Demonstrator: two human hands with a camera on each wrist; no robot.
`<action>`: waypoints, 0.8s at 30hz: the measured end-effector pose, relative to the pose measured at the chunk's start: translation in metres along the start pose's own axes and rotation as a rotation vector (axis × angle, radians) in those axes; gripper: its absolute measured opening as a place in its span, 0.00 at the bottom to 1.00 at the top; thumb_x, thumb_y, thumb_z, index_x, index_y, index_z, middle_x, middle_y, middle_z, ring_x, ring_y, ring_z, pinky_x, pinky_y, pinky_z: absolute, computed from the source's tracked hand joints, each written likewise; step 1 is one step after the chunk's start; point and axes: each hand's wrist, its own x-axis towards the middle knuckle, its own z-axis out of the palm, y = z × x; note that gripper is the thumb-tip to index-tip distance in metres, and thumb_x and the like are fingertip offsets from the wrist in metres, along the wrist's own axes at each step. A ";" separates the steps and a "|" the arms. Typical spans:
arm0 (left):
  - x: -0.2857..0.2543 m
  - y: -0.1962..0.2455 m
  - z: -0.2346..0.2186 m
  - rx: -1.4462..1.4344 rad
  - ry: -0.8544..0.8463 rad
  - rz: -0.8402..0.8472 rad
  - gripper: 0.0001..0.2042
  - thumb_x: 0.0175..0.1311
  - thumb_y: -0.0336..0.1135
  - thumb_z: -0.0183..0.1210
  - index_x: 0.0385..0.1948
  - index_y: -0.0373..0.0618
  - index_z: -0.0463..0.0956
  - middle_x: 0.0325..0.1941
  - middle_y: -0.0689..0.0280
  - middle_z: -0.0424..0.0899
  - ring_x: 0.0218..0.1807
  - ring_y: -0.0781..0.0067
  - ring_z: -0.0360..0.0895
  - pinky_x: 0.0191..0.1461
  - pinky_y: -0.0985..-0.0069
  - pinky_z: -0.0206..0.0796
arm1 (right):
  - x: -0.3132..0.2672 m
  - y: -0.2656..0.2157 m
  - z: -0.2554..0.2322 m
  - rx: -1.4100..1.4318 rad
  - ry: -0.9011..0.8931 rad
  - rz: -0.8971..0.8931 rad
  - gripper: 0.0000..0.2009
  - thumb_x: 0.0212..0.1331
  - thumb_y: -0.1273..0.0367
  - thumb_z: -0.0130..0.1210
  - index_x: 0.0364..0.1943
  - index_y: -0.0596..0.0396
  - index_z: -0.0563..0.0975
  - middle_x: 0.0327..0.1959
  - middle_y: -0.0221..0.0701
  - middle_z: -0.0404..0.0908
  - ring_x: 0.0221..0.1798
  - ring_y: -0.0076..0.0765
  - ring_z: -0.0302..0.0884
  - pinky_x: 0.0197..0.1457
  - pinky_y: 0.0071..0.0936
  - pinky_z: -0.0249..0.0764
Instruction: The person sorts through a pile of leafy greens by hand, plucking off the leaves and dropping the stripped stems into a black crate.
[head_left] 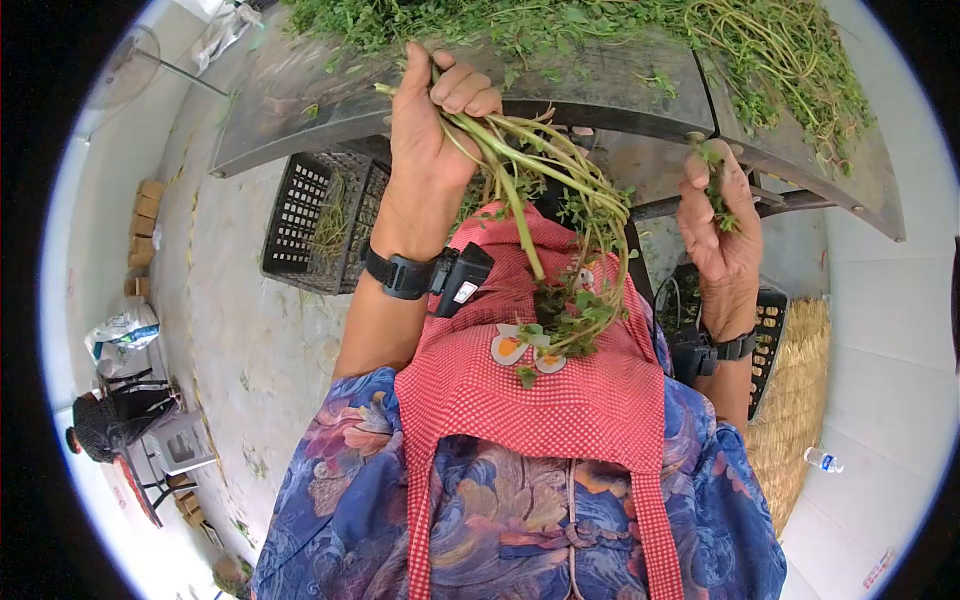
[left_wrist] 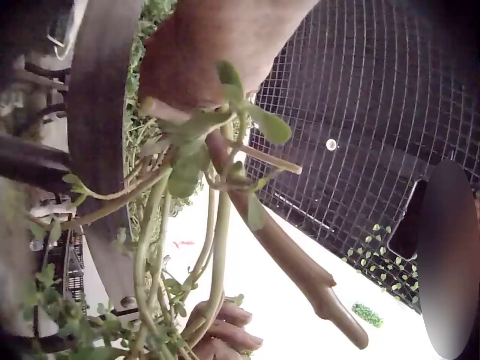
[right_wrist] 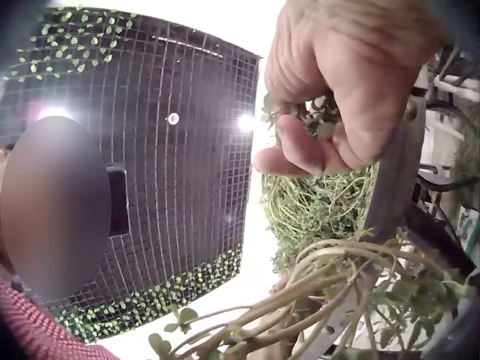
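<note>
My left hand (head_left: 430,130) grips a bunch of purslane stems (head_left: 560,175) in front of the table edge, fingers curled round the cut ends. The stems droop to the right and down over the red checked apron (head_left: 520,410). One thick bare stem (left_wrist: 292,262) sticks out of the bunch in the left wrist view. To the right, my right hand (head_left: 722,220) pinches a small clump of purslane leaves (right_wrist: 322,116) between thumb and curled fingers. The two hands are apart, with the drooping stem tops between them.
Purslane heaps (head_left: 790,60) cover the back and right of the dark table (head_left: 590,75). Below it stands a black crate (head_left: 295,220) with some stems inside. Another black crate (head_left: 768,335) is at the right, by a straw mat (head_left: 800,390) and a plastic bottle (head_left: 823,460).
</note>
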 end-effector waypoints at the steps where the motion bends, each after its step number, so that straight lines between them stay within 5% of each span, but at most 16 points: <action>1: 0.001 0.000 -0.001 0.019 0.020 0.010 0.17 0.66 0.47 0.45 0.25 0.43 0.68 0.13 0.75 0.58 0.16 0.83 0.56 0.24 0.81 0.52 | -0.001 0.000 0.003 0.003 -0.003 0.002 0.13 0.61 0.69 0.49 0.45 0.63 0.70 0.32 0.38 0.73 0.17 0.20 0.63 0.11 0.11 0.56; 3: 0.002 -0.001 -0.002 0.022 0.012 0.009 0.17 0.67 0.48 0.44 0.25 0.43 0.67 0.13 0.75 0.57 0.17 0.82 0.56 0.24 0.80 0.53 | -0.006 -0.003 0.015 -0.219 -0.057 0.117 0.15 0.60 0.69 0.50 0.47 0.66 0.69 0.28 0.35 0.73 0.17 0.19 0.64 0.09 0.10 0.52; 5: 0.003 -0.005 0.000 0.100 0.190 0.074 0.18 0.65 0.51 0.45 0.25 0.46 0.65 0.14 0.75 0.55 0.17 0.81 0.53 0.23 0.82 0.52 | -0.012 0.001 0.033 -0.327 -0.041 0.140 0.13 0.58 0.71 0.50 0.44 0.68 0.72 0.25 0.32 0.74 0.17 0.16 0.63 0.13 0.10 0.54; 8: 0.004 -0.010 -0.001 0.098 0.241 0.104 0.18 0.66 0.52 0.42 0.25 0.47 0.65 0.14 0.75 0.54 0.17 0.81 0.52 0.24 0.81 0.51 | -0.012 0.008 0.048 -0.778 -0.023 0.429 0.11 0.56 0.72 0.49 0.38 0.67 0.77 0.25 0.27 0.74 0.23 0.13 0.63 0.27 0.14 0.63; 11: 0.003 -0.014 -0.001 0.095 0.277 0.127 0.18 0.67 0.52 0.41 0.24 0.47 0.64 0.14 0.75 0.53 0.17 0.80 0.52 0.24 0.80 0.51 | -0.004 0.028 0.048 -1.072 -0.042 0.313 0.13 0.58 0.70 0.47 0.41 0.67 0.76 0.29 0.27 0.76 0.31 0.16 0.68 0.36 0.16 0.67; 12: 0.002 -0.013 -0.001 0.091 0.282 0.134 0.19 0.68 0.52 0.40 0.24 0.47 0.64 0.14 0.75 0.53 0.17 0.80 0.52 0.24 0.80 0.51 | -0.002 0.042 0.031 -1.079 -0.036 0.227 0.13 0.59 0.71 0.46 0.43 0.66 0.75 0.34 0.29 0.78 0.38 0.19 0.69 0.44 0.19 0.68; 16: 0.002 -0.016 -0.002 -0.002 0.261 0.115 0.19 0.68 0.52 0.38 0.24 0.48 0.63 0.14 0.74 0.53 0.17 0.79 0.52 0.24 0.79 0.51 | 0.000 0.066 0.025 -1.026 -0.006 0.036 0.12 0.60 0.71 0.47 0.44 0.65 0.75 0.31 0.27 0.77 0.33 0.16 0.68 0.37 0.16 0.67; 18: 0.000 -0.017 -0.006 -0.048 0.215 0.110 0.19 0.68 0.53 0.37 0.24 0.48 0.62 0.14 0.74 0.53 0.16 0.79 0.51 0.23 0.78 0.51 | -0.002 0.063 0.036 -0.907 0.145 0.283 0.12 0.60 0.69 0.50 0.41 0.64 0.76 0.26 0.23 0.76 0.28 0.12 0.66 0.29 0.13 0.63; 24: -0.002 -0.034 -0.002 0.018 0.330 0.147 0.21 0.68 0.54 0.36 0.21 0.48 0.62 0.12 0.74 0.52 0.14 0.79 0.51 0.22 0.79 0.50 | 0.005 0.068 0.034 -0.412 0.111 0.441 0.09 0.58 0.65 0.54 0.32 0.58 0.77 0.21 0.19 0.72 0.21 0.10 0.61 0.20 0.11 0.53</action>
